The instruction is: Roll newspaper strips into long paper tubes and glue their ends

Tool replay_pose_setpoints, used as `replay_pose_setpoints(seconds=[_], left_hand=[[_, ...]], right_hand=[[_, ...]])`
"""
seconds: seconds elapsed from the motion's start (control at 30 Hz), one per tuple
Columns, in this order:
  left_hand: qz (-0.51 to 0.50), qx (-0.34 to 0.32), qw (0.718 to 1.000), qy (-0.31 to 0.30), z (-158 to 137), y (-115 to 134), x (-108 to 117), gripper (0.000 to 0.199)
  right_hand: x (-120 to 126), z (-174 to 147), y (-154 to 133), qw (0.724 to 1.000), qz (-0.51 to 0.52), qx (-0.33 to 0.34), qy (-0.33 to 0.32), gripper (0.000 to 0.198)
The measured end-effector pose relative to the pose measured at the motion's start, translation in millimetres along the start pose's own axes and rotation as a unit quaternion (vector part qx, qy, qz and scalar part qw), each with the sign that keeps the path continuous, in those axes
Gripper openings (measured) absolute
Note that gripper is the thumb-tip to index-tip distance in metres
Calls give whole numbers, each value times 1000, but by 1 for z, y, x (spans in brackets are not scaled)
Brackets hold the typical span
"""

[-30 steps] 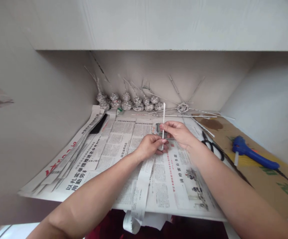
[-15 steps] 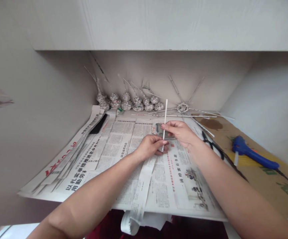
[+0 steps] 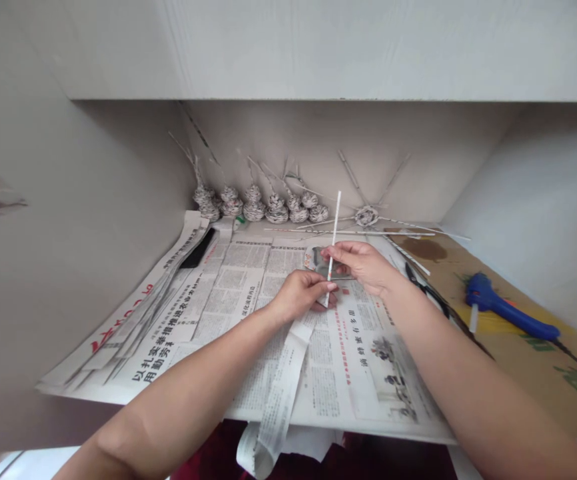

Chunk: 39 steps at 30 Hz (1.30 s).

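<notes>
- A paper tube stands over newspaper, between left hand and right hand.
- Paper strips lie on the newspaper's left side.
- Gourd figures stand behind it in a row.
- A spoked ring sits right of those.
- Right of the newspaper, a glue gun lies on cardboard.

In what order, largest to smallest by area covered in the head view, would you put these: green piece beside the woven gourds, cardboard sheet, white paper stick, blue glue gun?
1. Cardboard sheet
2. Blue glue gun
3. White paper stick
4. Green piece
</notes>
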<state>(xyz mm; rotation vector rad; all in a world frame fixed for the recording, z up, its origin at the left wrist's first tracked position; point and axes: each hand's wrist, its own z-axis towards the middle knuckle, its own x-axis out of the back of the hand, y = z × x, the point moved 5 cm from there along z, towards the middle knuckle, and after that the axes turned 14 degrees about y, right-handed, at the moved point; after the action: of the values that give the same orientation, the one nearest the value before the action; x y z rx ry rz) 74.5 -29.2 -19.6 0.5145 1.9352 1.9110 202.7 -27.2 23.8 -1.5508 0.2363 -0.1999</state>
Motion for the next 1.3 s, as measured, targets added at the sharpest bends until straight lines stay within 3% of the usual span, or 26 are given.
replay_pose_setpoints(seconds=[0.07,0.23,0.4,0.53,0.83,1.07,1.17,1.3], left_hand=[[-2,-7,1000,-4,0,0,0,33],[-6,6,1000,-10,0,-1,0,33],[-6,5,1000,-3,0,0,1,32],[-17,15,1000,-13,-1,1,-1,34],[-46,27,999,-4,0,1,2,33],[-44,42,998,10,0,0,3,33],[-62,32,997,40,2,0,7,32],[-96,16,988,121,9,3,19,34]], right_hand=[[-1,0,0,1000,-3,-5,-10,27],[5,1,-2,997,-6,20,69,29],[-1,0,2,1000,-7,-10,-3,29],[5,3,2,997,-7,11,78,30],[1,2,1,999,-40,29,-18,31],[0,0,2,998,-41,23,-36,31],[0,1,2,999,-38,12,-25,33],[1,3,7,998,-67,0,12,34]])
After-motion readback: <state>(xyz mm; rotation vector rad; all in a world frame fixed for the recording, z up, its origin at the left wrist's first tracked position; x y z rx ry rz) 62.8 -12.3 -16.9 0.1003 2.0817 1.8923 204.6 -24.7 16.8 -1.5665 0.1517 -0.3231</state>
